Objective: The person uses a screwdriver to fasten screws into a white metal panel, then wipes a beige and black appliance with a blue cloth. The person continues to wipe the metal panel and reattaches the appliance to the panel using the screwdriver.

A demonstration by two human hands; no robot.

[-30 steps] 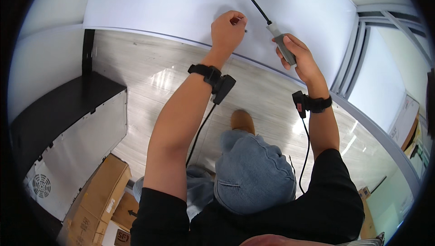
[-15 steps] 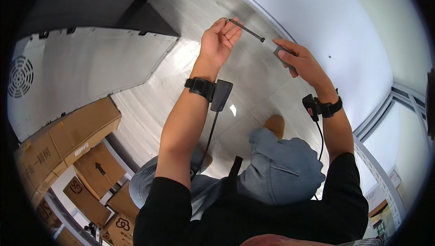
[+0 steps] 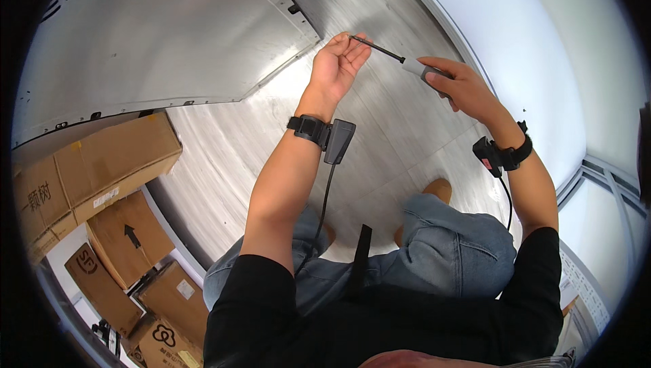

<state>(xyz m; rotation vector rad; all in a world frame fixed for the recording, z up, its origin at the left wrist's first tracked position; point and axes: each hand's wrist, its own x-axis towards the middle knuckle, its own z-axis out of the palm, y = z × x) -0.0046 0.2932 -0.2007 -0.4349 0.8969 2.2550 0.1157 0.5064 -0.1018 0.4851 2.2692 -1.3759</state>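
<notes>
My right hand [image 3: 464, 90] is wrapped round the grey handle of a screwdriver [image 3: 415, 66], which has a light grey front part and a long dark shaft. The shaft points left and slightly away from me. Its far end meets the fingertips of my left hand [image 3: 337, 63], held palm up. There the thumb and forefinger pinch at the tip, while the other fingers lie loosely curled. Whatever small thing sits between them is too small to name. Both hands are above the floor, near the corner of a large metal panel [image 3: 183, 36].
Grey wood-look floor [image 3: 380, 144] lies below. Cardboard boxes [image 3: 115, 158] are stacked at the left and lower left. A white wall panel [image 3: 529, 63] curves along the right, near my right hand. Black wrist devices [image 3: 339, 141] with cables hang from both my forearms.
The view has shifted, with the metal panel now reaching closer to my left hand. Both hands sit slightly farther right in the picture, with the screwdriver still between them.
</notes>
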